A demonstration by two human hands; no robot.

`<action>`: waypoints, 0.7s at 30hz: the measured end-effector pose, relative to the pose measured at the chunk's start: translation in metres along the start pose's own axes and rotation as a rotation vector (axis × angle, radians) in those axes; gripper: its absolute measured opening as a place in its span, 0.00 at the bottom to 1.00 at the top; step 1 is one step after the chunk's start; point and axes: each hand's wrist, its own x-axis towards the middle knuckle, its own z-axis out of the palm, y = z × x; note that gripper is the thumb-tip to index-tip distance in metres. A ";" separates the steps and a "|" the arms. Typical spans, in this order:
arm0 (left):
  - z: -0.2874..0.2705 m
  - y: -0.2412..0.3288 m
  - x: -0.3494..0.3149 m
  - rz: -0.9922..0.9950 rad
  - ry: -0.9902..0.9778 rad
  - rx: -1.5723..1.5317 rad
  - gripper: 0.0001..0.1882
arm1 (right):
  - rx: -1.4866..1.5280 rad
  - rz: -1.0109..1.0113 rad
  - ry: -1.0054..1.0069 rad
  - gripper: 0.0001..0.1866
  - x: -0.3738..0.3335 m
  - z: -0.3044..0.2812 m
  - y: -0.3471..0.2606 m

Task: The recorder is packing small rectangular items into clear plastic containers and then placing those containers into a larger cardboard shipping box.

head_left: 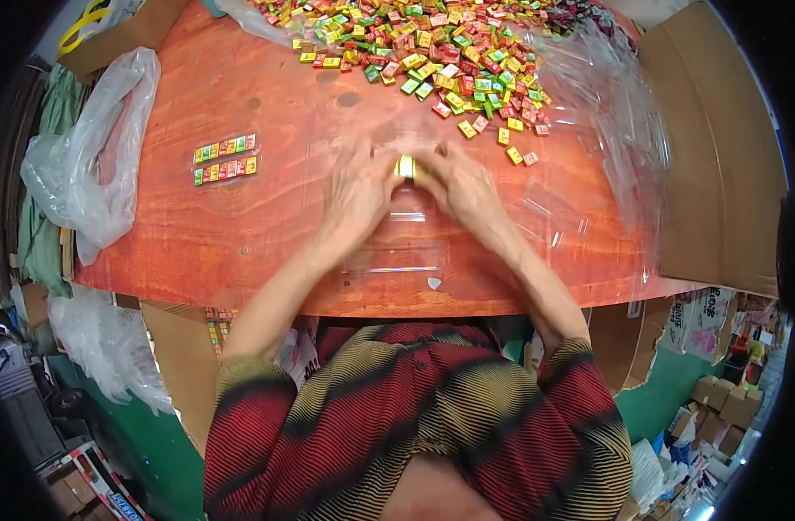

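Over the middle of the table, my left hand (360, 189) and my right hand (463, 184) meet with their fingers bent inward. Between their fingertips is a small yellow-and-white box (404, 167), and both hands close on it from the sides. The fingers are slightly smeared by motion. Just below the hands, a clear plastic tray (402, 257) lies flat near the table's front edge. Farther off, a big pile of small red, yellow and green boxes (450, 61) spreads over the table, with a few loose ones nearest my right hand.
Two filled rows of small boxes (225, 170) lie on the left. Clear plastic pieces (554, 217) and sheeting (602, 104) cover the right side beside a cardboard box (710, 148). A plastic bag (93, 156) hangs over the left edge. A small whitish chip (434, 283) sits near the front.
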 end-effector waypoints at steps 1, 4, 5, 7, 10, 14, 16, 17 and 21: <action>-0.010 0.012 -0.015 -0.024 -0.003 0.039 0.14 | 0.040 0.018 -0.031 0.14 -0.013 -0.007 -0.014; -0.019 0.027 -0.066 -0.105 -0.107 0.042 0.14 | 0.054 0.072 -0.225 0.16 -0.051 -0.013 -0.044; -0.020 0.033 -0.079 -0.123 -0.145 0.051 0.15 | 0.038 0.074 -0.237 0.16 -0.063 -0.010 -0.049; -0.021 0.033 -0.093 -0.154 -0.186 0.070 0.17 | 0.035 0.068 -0.254 0.15 -0.080 0.000 -0.056; -0.013 0.021 -0.102 -0.027 -0.075 0.096 0.20 | 0.084 0.006 -0.108 0.20 -0.092 0.004 -0.051; -0.008 0.008 -0.111 0.114 -0.062 0.193 0.25 | -0.003 -0.127 -0.096 0.23 -0.101 0.009 -0.035; -0.007 0.010 -0.117 0.152 -0.063 0.258 0.27 | -0.045 -0.158 -0.094 0.24 -0.104 0.011 -0.032; -0.007 0.011 -0.120 0.156 -0.074 0.348 0.28 | -0.122 -0.194 -0.083 0.23 -0.106 0.012 -0.032; -0.011 0.013 -0.126 0.147 -0.134 0.454 0.32 | -0.208 -0.151 -0.107 0.22 -0.115 0.011 -0.043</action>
